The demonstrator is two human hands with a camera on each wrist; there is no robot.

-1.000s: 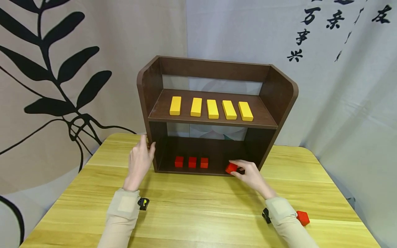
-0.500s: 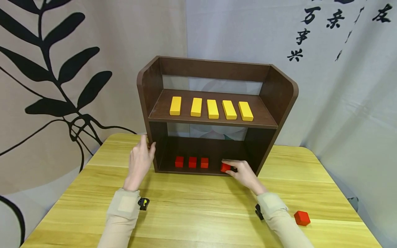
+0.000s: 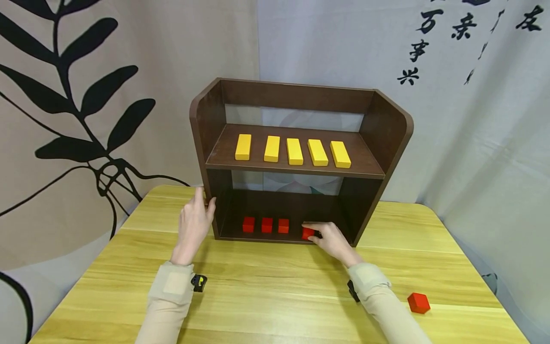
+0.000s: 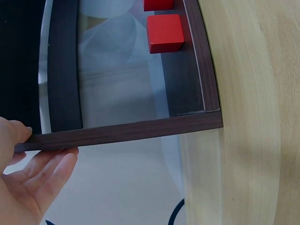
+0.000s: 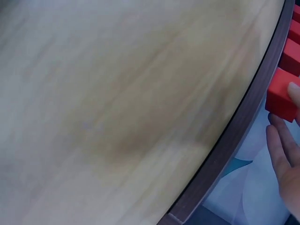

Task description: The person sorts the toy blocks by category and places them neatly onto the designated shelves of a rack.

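Observation:
A dark brown shelf (image 3: 388, 134) stands on the yellow wooden table (image 3: 266, 296). My left hand (image 3: 194, 222) holds its left side panel (image 4: 122, 133), fingers flat on the outside and thumb over the front edge. Three red cubes (image 3: 267, 224) sit in a row on the lower board; the leftmost red cube (image 4: 164, 33) shows in the left wrist view. My right hand (image 3: 328, 238) pinches a fourth red cube (image 3: 307, 233) at the front of the lower board, just right of that row. The right wrist view shows this held cube (image 5: 281, 101) against my fingers (image 5: 281, 154).
Several yellow blocks (image 3: 294, 151) lie side by side on the upper board. A loose red cube (image 3: 418, 303) sits on the table near its right front edge. Printed cloth hangs behind the shelf and table.
My right hand has carried the red cube leftward along the lower board, closer to the row of three. My left hand has stayed on the side panel.

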